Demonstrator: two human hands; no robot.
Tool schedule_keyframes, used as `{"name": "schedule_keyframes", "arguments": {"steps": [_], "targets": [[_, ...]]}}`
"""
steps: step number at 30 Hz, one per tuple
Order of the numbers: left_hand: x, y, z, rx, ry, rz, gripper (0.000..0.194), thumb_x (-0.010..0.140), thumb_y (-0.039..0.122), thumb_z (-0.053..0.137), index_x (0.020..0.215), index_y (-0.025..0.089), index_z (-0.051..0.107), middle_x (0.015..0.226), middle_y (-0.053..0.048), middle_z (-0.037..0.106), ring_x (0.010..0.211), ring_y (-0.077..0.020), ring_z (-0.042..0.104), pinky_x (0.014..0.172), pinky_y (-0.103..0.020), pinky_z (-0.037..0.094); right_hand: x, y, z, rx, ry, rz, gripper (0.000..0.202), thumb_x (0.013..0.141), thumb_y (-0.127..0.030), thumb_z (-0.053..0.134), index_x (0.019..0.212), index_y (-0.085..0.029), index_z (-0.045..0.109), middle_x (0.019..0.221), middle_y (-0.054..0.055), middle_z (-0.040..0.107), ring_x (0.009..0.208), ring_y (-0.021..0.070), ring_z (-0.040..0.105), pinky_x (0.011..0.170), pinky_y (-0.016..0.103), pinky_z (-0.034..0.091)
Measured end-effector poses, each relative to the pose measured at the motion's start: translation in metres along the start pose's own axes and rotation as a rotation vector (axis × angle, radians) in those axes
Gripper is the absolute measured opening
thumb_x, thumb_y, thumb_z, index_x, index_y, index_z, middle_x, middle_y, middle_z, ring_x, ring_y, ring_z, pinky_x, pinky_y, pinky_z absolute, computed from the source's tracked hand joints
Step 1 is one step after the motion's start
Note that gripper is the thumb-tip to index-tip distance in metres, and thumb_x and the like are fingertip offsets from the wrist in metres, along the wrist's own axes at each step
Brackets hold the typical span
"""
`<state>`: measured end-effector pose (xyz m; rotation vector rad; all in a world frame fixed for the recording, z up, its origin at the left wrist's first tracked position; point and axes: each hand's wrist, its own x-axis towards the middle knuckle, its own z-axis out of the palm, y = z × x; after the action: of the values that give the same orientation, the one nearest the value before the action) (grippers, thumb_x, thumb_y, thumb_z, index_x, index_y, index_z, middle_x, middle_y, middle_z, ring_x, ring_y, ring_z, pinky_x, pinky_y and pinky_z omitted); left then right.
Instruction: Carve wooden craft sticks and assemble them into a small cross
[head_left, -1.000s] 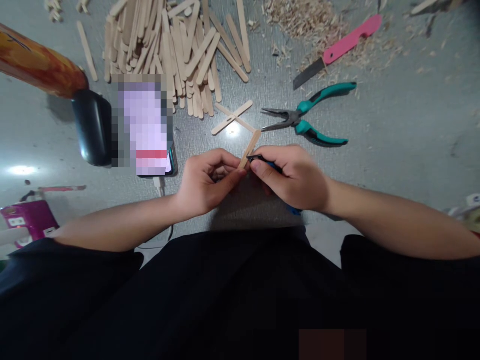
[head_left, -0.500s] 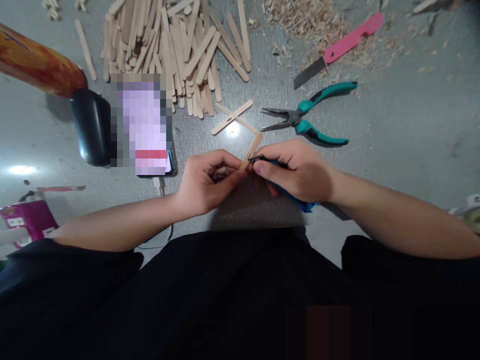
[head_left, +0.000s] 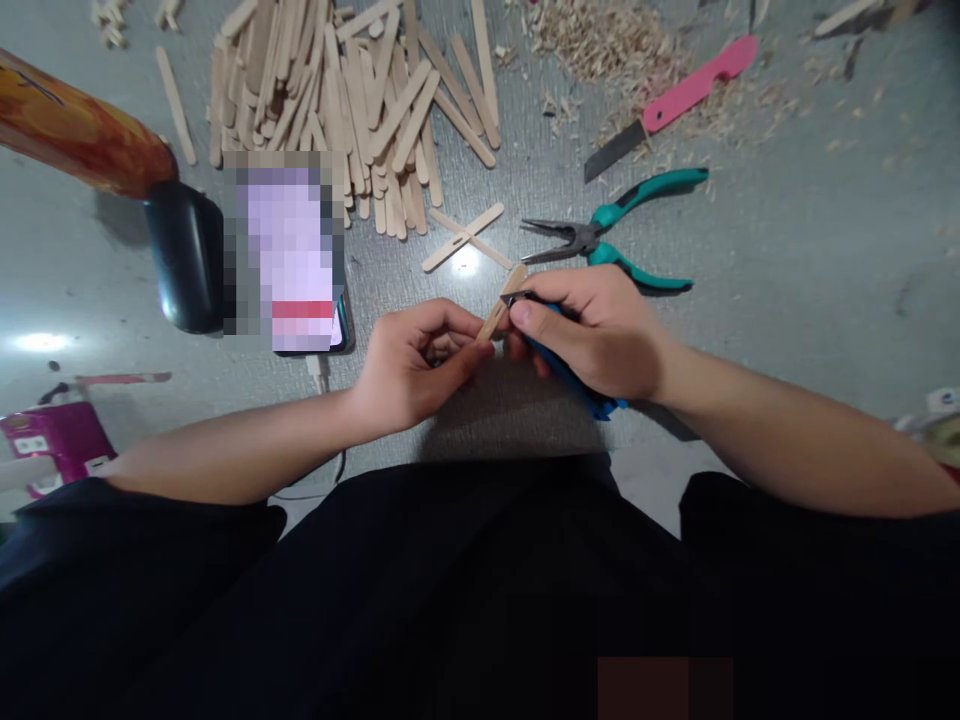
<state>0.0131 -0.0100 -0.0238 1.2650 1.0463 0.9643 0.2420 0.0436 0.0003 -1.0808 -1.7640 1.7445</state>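
Note:
Between thumb and fingers, my left hand (head_left: 420,365) pinches the lower end of a flat wooden stick (head_left: 502,302), which slants up to the right. A narrow slot or mark shows along its middle. My right hand (head_left: 592,330) is wrapped round a blue-handled craft knife (head_left: 556,352), its short dark blade lying over the stick's upper part. Just beyond my hands, two thin sticks lie crossed, the upper one (head_left: 480,222) with a small slit at its middle. Teal-handled pliers (head_left: 581,237) rest with jaws apart beyond my right hand.
A large pile of wooden sticks (head_left: 390,110) lies at the back, left of wood shavings (head_left: 600,40) and a pink-handled saw (head_left: 697,85). At left are a blurred-out phone (head_left: 341,325) with a cable, a black rounded object (head_left: 187,255) and an orange cylinder (head_left: 90,130).
The knife blade in my right hand has moved up along the stick, and the hand has tilted slightly. A slot now shows on the stick below the blade. My left hand keeps its pinch.

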Motion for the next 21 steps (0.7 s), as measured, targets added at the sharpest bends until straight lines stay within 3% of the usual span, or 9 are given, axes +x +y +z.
{"name": "schedule_keyframes", "arguments": {"steps": [4,10,15,21], "targets": [[0.0003,-0.0007,0.0005,-0.014,0.012,0.009,0.020,0.099,0.034,0.086,0.094,0.018,0.076,0.077,-0.003,0.081,0.056,-0.0099,0.072,0.051,-0.019,0.060,-0.0016,-0.0020,-0.0002,-0.084,-0.114,0.022,0.024,0.112,-0.026,0.061,0.092,-0.022,0.073,0.069,-0.004,0.067,0.055,0.0113,0.062,0.055,0.028,0.048],[-0.0006,-0.0030,-0.0007,-0.013,0.003,-0.020,0.024,0.099,0.039,0.087,0.096,0.018,0.076,0.076,-0.003,0.080,0.056,-0.0110,0.072,0.051,-0.020,0.060,-0.0029,-0.0028,0.0006,-0.122,0.027,-0.017,0.029,0.113,-0.028,0.059,0.088,-0.021,0.071,0.076,-0.001,0.072,0.056,0.0118,0.062,0.057,0.030,0.047],[0.0010,-0.0028,-0.0002,-0.033,0.000,0.010,0.021,0.099,0.034,0.087,0.096,0.017,0.075,0.081,-0.004,0.083,0.056,-0.0101,0.073,0.051,-0.018,0.059,-0.0034,-0.0011,-0.0007,-0.249,-0.029,-0.079,0.030,0.113,-0.029,0.059,0.086,-0.021,0.070,0.066,-0.003,0.061,0.062,0.0139,0.056,0.065,0.032,0.042],[0.0007,-0.0023,0.0001,-0.026,-0.006,0.021,0.015,0.098,0.025,0.085,0.095,0.016,0.074,0.080,-0.003,0.081,0.056,-0.0088,0.072,0.054,-0.017,0.060,-0.0034,-0.0057,-0.0040,-0.272,-0.096,-0.040,0.030,0.113,-0.028,0.056,0.087,-0.022,0.068,0.069,-0.003,0.060,0.066,0.0146,0.055,0.068,0.032,0.041]]}}
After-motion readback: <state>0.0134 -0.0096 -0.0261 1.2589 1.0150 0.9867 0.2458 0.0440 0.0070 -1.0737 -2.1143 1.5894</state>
